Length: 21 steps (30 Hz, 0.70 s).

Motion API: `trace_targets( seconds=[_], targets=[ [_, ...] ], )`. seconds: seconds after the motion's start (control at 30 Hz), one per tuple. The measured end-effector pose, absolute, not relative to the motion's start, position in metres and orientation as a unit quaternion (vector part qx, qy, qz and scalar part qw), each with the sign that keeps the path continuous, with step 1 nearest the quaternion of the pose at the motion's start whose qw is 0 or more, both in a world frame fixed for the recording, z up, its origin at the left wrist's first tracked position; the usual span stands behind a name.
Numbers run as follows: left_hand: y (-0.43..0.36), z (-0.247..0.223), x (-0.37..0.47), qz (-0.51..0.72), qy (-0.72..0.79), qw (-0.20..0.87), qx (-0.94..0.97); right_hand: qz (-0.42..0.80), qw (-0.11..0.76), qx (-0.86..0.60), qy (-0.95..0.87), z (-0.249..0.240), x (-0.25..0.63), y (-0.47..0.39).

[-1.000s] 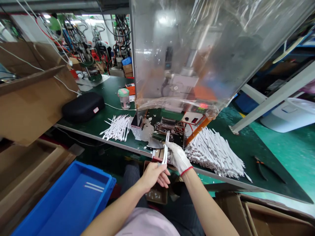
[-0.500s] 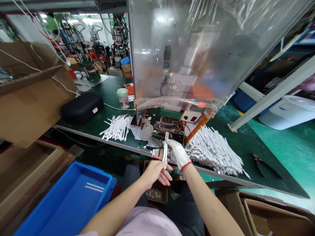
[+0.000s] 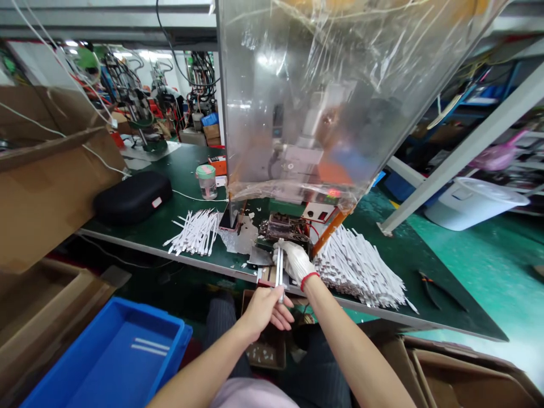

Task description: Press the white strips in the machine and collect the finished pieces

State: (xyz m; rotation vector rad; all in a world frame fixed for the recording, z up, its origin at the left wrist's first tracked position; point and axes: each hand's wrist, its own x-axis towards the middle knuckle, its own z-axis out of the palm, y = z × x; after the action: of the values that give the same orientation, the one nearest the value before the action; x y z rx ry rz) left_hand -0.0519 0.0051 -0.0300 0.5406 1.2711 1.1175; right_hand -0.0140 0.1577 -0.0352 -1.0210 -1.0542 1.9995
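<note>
Two slim white strips [image 3: 281,271] run side by side, straight and nearly parallel, pointing away from the body. The left hand [image 3: 264,309] pinches their near ends; the gloved right hand [image 3: 298,263] holds them toward the far ends.

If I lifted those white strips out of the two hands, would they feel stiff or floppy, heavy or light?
Probably fairly stiff: the white strips run nearly straight between the bare left hand and the gloved right hand. They would likely feel light too, since each one looks so slender.
</note>
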Motion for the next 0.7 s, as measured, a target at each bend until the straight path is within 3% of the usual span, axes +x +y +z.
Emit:
trace_targets(
  seconds=[0.7],
  targets=[
    [0.004,-0.039,-0.052,0.493,0.560,0.617,0.251,0.766,0.334,-0.380,-0.397,-0.037,-0.013,0.157]
  ],
)
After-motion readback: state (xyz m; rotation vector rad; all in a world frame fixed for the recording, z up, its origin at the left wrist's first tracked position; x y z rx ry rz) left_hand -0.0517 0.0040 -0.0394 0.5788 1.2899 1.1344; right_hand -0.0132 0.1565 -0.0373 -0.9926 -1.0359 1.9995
